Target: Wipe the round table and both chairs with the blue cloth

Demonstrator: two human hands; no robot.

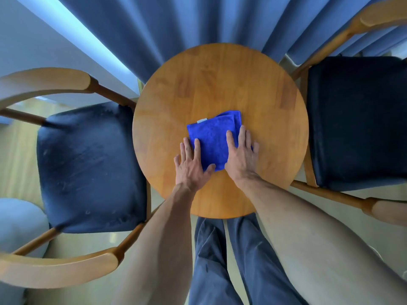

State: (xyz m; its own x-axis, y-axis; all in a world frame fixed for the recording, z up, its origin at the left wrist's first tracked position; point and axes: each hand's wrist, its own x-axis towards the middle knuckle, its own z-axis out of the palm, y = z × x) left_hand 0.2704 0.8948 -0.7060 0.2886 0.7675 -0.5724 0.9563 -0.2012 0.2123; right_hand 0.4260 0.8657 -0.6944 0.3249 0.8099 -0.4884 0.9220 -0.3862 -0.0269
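Blue terry fabric, folded into a rough square, lies flat near the middle of the round wooden desk (220, 84): this is the blue cloth (212, 137), with a small pale tag at its far left corner and a second folded layer showing along its far right edge. Both hands lie on it with straight, spread fingers. The left hand (191, 166) rests palm down on the cloth's near left part, its thumb reaching across the near edge and its outer fingers lying partly on the bare wood just beside the cloth. The right hand (242, 156) rests palm down on the cloth's near right part, its fingers pointing away from the person and its little finger over the cloth's right edge. Neither hand curls round or pinches the fabric; they simply lie flat on it. 2 bare forearms run down from the hands to the bottom of the view. On the left of the desk stands the left chair (88, 166), wooden-armed with a dark blue padded seat that shows pale scuffs and streaks. On the right stands the right chair (356, 119), of the same make, its seat darker and partly cut off by the frame. Behind the desk hangs a pleated blue curtain (198, 25). Below the desk's near edge show the person's blue trousers (220, 260).
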